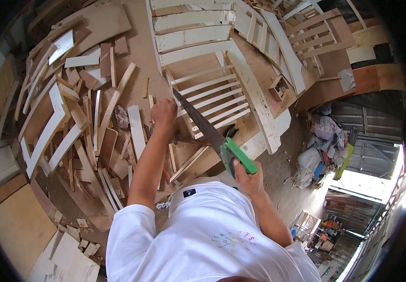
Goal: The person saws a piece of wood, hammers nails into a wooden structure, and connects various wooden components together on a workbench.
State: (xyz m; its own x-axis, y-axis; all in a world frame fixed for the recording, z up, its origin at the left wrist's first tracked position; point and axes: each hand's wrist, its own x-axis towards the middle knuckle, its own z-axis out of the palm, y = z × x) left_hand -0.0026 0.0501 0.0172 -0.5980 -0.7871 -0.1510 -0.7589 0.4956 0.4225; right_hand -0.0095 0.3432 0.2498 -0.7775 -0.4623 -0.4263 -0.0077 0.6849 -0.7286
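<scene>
My right hand (248, 177) grips the green handle of a handsaw (198, 117). Its dark blade slants up and to the left, with the tip near the left side of a slatted wooden frame (221, 97). The saw passes over the left ends of several white slats; whether its teeth touch wood I cannot tell. My left hand (164, 112) is closed in a fist at the frame's left side, just below the blade's tip. What lies inside its fingers is hidden.
Offcuts and boards (78, 122) lie heaped at the left. A larger white slatted piece (193, 38) adjoins the frame's far end. A small wooden box (278, 89) sits to the right, with curved white boards (254, 96) nearby. Bags and cloths (323, 145) are piled farther right.
</scene>
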